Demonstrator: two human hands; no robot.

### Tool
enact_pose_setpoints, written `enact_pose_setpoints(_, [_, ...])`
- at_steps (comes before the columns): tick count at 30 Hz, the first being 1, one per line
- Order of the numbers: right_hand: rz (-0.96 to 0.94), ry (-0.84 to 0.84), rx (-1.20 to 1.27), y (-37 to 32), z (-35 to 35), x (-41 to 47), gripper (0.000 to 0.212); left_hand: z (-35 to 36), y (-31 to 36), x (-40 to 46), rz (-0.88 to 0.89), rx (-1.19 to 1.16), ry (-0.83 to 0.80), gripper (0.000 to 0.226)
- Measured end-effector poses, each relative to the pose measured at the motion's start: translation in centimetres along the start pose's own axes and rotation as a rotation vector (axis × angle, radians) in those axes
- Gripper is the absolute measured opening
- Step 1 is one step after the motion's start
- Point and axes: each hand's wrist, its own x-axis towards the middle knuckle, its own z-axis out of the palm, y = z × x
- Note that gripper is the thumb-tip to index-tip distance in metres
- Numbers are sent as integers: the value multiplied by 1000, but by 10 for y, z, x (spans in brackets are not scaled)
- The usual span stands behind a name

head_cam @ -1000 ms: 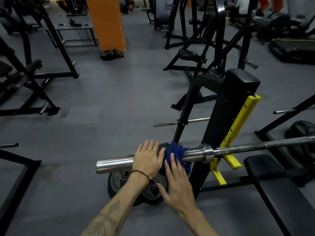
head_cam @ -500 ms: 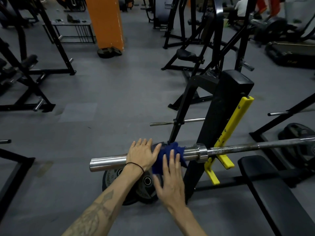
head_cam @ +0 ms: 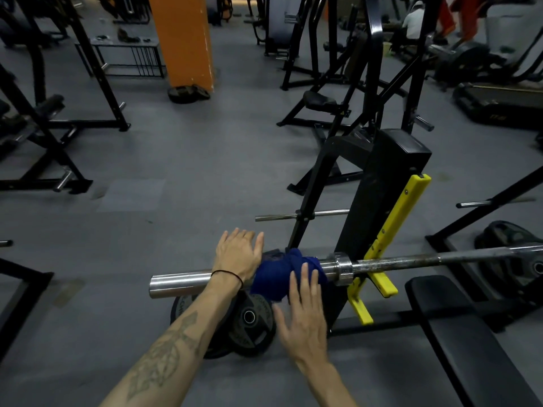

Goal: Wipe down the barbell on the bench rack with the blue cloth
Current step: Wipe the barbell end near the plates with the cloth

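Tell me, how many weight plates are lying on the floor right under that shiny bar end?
2, as far as shows: one weight plate in front, below the blue cloth, and a second plate behind it to the left, partly hidden by the forearm. More may be hidden.

Gym interior, dim light. Grey rubber tile floor [head_cam: 188,160] throughout. Orange pillar [head_cam: 183,39] at top centre, weight plates [head_cam: 189,93] on the floor at its base. Low black wire rack [head_cam: 129,58] left of the pillar. Black steel machine frames [head_cam: 44,124] along the left side, more black frames [head_cam: 346,77] at centre right. Treadmill [head_cam: 499,104] at far right edge. Two black weight plates [head_cam: 235,324] lying on the floor in the foreground. Seated person in white top [head_cam: 412,22] far back, blurred.
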Motion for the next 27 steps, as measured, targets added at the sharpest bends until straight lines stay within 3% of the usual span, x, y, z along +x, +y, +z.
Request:
enact_pose_setpoints(4, [-186,-48,-87,10,-4,-2,71,3,1,-9,116,96,93,67])
enact_pose_setpoints(8, [23,-1,40,-1,2,-7,75,18,5,-37,166,163,63,60])
enact_pose_setpoints(12, [-185,-29,-81,16,-4,-9,71,23,3,-46,187,208,25,74])
enact_pose_setpoints(16, [36,19,52,1,1,-11,74,17,9,-39,140,213,-12,84])
enact_pose_setpoints(20, [-208,-54,-57,9,-1,-7,74,9,11,-32,135,194,-72,93])
enact_pose_setpoints(24, [56,36,41,1,-3,-3,71,3,10,-18,123,82,-127,72])
enact_pose_setpoints(27, [-61,-61,74,-25,5,-6,76,0,7,-9,140,65,-46,70])
